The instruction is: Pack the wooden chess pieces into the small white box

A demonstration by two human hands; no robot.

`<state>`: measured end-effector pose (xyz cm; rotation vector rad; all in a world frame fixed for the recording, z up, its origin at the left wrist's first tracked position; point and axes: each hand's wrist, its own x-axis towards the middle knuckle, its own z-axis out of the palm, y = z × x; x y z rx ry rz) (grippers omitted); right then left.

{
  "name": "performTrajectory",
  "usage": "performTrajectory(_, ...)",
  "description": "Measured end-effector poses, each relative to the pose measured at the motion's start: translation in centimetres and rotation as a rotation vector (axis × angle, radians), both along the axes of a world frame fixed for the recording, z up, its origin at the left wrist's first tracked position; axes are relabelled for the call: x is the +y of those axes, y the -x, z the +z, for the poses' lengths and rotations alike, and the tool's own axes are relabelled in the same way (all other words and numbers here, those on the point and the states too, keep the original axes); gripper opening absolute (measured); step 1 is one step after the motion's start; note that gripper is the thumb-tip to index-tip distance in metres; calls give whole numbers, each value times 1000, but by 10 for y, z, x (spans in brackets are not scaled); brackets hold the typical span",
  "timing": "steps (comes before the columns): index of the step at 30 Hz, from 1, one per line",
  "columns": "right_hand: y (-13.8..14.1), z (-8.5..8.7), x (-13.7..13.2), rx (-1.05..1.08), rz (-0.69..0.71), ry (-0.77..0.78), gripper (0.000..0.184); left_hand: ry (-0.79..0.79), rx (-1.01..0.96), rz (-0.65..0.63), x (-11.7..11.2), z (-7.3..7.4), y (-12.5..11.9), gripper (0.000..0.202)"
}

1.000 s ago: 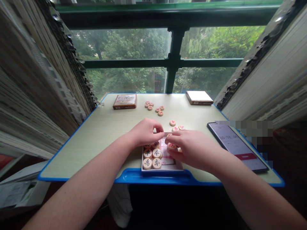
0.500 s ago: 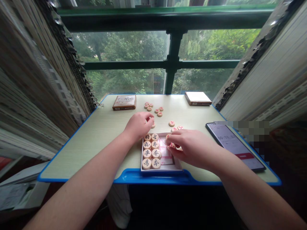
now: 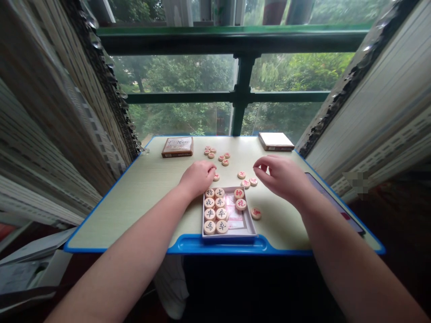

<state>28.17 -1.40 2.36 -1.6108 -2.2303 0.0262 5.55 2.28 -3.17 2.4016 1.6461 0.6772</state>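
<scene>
A red-marked piece (image 3: 217, 178) lies just beside my curled left hand (image 3: 198, 177); from here I can't tell whether it or my right hand (image 3: 282, 176) pinches anything.

Passable across the bare counter (image 3: 131, 193) beyond the left forearm (image 3: 146, 237) and between left hand (image 3: 198, 177) and right hand (image 3: 281, 177), above loose red pieces (image 3: 241, 174). Hemmed in at right by the phone (image 3: 326, 197), near the far edge by two boxes (image 3: 177, 147). Open inside the tray (image 3: 237, 220) at near right, within low walls.
</scene>
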Motion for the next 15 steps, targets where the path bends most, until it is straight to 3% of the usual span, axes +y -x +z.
performTrajectory(11,21,-37,25,188,41,41,24,30,-302,-51,13,-13,1,27)
performTrajectory(15,34,-36,49,0,88,124,32,-9,-353,-74,17,-15,-2,26)
